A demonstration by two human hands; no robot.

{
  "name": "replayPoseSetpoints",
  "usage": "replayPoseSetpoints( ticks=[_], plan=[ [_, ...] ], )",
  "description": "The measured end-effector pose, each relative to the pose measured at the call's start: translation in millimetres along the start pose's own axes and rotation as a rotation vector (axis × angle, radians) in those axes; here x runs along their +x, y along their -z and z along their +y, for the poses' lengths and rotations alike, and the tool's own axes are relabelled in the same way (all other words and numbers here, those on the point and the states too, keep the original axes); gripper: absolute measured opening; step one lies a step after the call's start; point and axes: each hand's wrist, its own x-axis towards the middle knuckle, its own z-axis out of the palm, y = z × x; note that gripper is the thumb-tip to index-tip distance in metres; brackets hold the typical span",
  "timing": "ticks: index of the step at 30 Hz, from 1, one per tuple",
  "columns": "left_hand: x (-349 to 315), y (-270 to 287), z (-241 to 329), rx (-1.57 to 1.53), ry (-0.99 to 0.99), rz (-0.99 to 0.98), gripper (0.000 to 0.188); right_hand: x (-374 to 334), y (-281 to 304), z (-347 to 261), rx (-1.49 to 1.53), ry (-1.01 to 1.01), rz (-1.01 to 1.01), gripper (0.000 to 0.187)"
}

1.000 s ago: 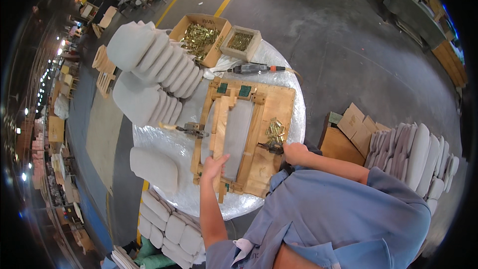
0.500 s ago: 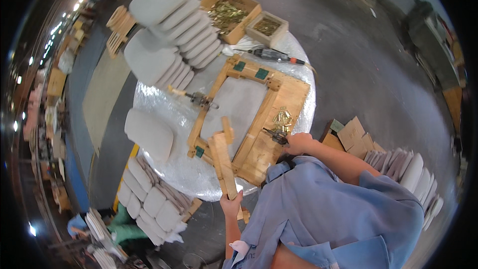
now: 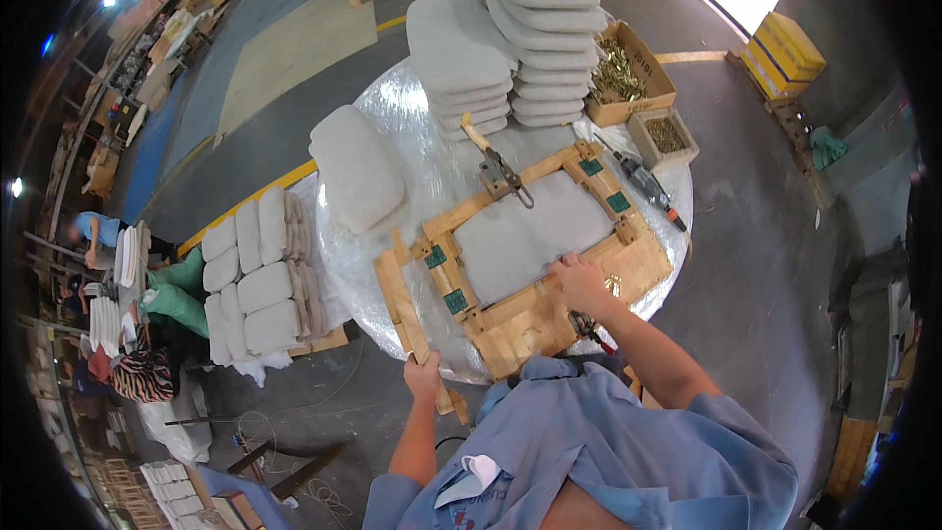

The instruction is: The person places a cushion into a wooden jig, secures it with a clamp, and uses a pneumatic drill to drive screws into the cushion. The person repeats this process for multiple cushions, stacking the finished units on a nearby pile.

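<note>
My left hand is closed round the near end of a pale wooden frame piece, which lies along the table's left side, beside the jig. The wooden jig has green pads on its rails and surrounds a grey padded panel. My right hand rests at the panel's near right edge, fingers stretched onto it and apparently holding nothing. One toggle clamp stands at the jig's far left rail. Another toggle clamp sits under my right forearm, partly hidden, near some brass fittings.
Tall stacks of grey padded panels stand at the table's back. A single panel lies at left. A power screwdriver, a carton of brass fittings and a small box of screws are at right. More panels sit beyond the table's left edge.
My right hand has left the near toggle clamp and moved onto the grey panel's edge. The wooden piece in my left hand has shifted left, away from over the jig. The view has turned.
</note>
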Motion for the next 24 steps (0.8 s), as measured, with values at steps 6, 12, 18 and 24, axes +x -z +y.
replayPoseSetpoints(
  ticks=[6, 12, 18, 24],
  plan=[
    [3.2, -28.7, 1.8, 0.211, 0.020, 0.048, 0.056, -13.2, 10.1, 0.7, 0.105, 0.003, 0.061, 0.047],
    [17.0, -16.1, 59.7, 0.839, 0.117, -0.104, 0.080, -14.3, -4.6, 12.2, 0.142, -0.040, 0.028, 0.038],
    [26.0, -28.4, 42.2, 0.514, -0.020, 0.237, 0.094, -6.5, -28.1, 28.3, 0.589, -0.167, 0.049, 0.055],
    [65.4, -30.8, 81.3, 0.544, -0.347, 0.245, 0.093, 27.1, -21.5, 5.3, 1.985, -0.981, 0.249, 0.108]
  ],
)
